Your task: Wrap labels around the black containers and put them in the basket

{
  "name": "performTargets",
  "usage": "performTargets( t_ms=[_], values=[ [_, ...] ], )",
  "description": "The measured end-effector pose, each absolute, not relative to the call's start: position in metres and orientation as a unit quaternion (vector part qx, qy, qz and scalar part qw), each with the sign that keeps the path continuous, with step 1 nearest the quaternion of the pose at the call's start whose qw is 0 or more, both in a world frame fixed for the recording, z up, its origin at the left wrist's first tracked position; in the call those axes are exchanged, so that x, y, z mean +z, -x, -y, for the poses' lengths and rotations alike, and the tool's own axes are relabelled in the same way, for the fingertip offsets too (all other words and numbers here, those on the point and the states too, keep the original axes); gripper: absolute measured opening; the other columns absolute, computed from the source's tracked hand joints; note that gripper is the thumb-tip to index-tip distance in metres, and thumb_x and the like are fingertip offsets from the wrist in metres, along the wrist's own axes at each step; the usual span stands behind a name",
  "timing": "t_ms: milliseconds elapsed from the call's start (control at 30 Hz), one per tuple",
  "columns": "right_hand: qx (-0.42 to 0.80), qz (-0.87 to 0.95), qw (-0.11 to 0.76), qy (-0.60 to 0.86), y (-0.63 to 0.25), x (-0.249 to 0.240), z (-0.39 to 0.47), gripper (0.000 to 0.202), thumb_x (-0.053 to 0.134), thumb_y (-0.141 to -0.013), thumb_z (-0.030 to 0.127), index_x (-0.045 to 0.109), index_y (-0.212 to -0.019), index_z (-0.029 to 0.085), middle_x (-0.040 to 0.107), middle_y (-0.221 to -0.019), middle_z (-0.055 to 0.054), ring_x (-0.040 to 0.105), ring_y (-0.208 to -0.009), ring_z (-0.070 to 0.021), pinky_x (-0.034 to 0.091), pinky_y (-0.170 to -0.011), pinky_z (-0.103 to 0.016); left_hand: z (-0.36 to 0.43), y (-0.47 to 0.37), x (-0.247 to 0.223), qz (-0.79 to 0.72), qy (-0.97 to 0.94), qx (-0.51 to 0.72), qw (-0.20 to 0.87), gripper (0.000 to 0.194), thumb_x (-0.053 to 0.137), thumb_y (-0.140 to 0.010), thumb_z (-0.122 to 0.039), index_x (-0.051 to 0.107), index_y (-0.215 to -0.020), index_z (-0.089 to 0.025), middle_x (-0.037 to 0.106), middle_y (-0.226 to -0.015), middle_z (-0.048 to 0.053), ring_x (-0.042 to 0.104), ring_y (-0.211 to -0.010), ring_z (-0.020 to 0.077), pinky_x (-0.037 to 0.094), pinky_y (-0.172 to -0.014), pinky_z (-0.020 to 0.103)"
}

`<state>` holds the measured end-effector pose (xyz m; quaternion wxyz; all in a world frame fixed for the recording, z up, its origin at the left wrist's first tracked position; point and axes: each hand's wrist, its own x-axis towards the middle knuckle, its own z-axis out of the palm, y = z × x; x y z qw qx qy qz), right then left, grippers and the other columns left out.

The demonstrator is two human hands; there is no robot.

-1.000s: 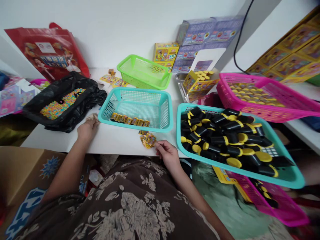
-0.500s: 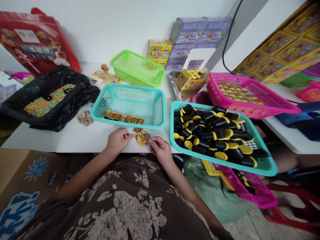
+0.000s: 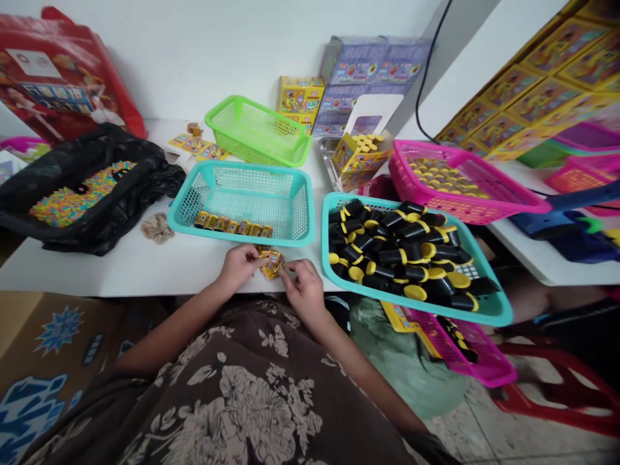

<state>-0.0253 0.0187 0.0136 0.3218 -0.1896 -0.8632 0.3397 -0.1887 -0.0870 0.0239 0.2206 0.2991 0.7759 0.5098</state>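
Note:
Between my hands, at the table's front edge, lies a small pile of yellow printed stickers [image 3: 272, 265]. My left hand [image 3: 238, 266] has thumb and fingers pinched at the pile's left side, on a sticker. From the right, my right hand [image 3: 304, 284] pinches at the pile's edge, its fingers curled. Just behind is a teal basket [image 3: 242, 240] with a row of yellow-labelled small containers [image 3: 232, 225] along its front side. To the right, another teal basket [image 3: 504, 310] is full of black containers [image 3: 392, 256] with yellow lids.
A black-lined tub of colourful beads [image 3: 82, 194] and a beige scrunchie [image 3: 157, 228] are at left. Behind stand a green basket [image 3: 256, 155], a yellow open box [image 3: 361, 152] and stacked purple boxes [image 3: 358, 58]. A pink basket [image 3: 513, 200] is at right.
The view has shifted slightly. My right hand has moved in closer to the sticker pile, and my left hand now reaches its left side.

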Motion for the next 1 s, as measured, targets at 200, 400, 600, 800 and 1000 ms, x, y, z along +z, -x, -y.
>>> performTargets(
  t_ms=[200, 400, 600, 800, 1000],
  values=[
    [0.397, 0.825, 0.340, 0.213, 0.040, 0.017, -0.016, 0.025, 0.061, -0.087, 0.033, 0.063, -0.108, 0.020, 0.067, -0.100, -0.011, 0.062, -0.096, -0.0252, 0.052, -0.074, -0.037, 0.093, 0.182, 0.033, -0.714, -0.273, 0.589, 0.260, 0.039, 0.077, -0.061, -0.047, 0.051, -0.065, -0.019, 0.048, -0.051, -0.006, 0.041, -0.041, 0.0077, 0.035, -0.042, 0.022],
    [0.603, 0.712, 0.282, 0.226, 0.046, 0.031, -0.009, 0.021, 0.065, -0.082, 0.037, 0.063, -0.098, 0.023, 0.068, -0.080, -0.002, 0.063, -0.071, -0.0181, 0.051, -0.068, -0.032, 0.102, 0.175, 0.049, -0.673, -0.333, 0.589, 0.300, 0.033, 0.074, -0.069, -0.046, 0.057, -0.068, -0.018, 0.053, -0.059, -0.003, 0.047, -0.050, 0.0091, 0.041, -0.048, 0.022],
    [0.481, 0.794, 0.306, 0.211, 0.030, 0.050, -0.002, 0.012, 0.058, -0.089, 0.031, 0.066, -0.087, 0.023, 0.069, -0.082, -0.004, 0.064, -0.075, -0.0191, 0.051, -0.072, -0.033, 0.101, 0.174, 0.050, -0.673, -0.378, 0.522, 0.362, 0.029, 0.067, -0.077, -0.044, 0.067, -0.067, -0.017, 0.056, -0.063, 0.000, 0.046, -0.053, 0.0103, 0.036, -0.047, 0.022],
    [0.223, 0.900, 0.317, 0.198, -0.005, 0.096, -0.049, 0.017, 0.052, -0.094, 0.029, 0.067, -0.098, 0.021, 0.067, -0.092, -0.010, 0.062, -0.086, -0.0226, 0.050, -0.077, -0.037, 0.103, 0.176, 0.049, -0.683, -0.351, 0.542, 0.342, 0.028, 0.069, -0.075, -0.044, 0.068, -0.066, -0.017, 0.059, -0.062, 0.000, 0.040, -0.049, 0.0091, 0.030, -0.044, 0.023],
    [-0.050, 0.955, 0.074, 0.284, -0.016, 0.105, -0.125, 0.012, 0.073, -0.074, 0.023, 0.067, -0.081, 0.014, 0.065, -0.086, -0.016, 0.059, -0.088, -0.0318, 0.048, -0.069, -0.040, 0.102, 0.172, 0.049, -0.665, -0.349, 0.572, 0.330, 0.035, 0.075, -0.071, -0.037, 0.050, -0.054, -0.018, 0.056, -0.051, -0.002, 0.044, -0.048, 0.0092, 0.032, -0.045, 0.021]
  ],
)
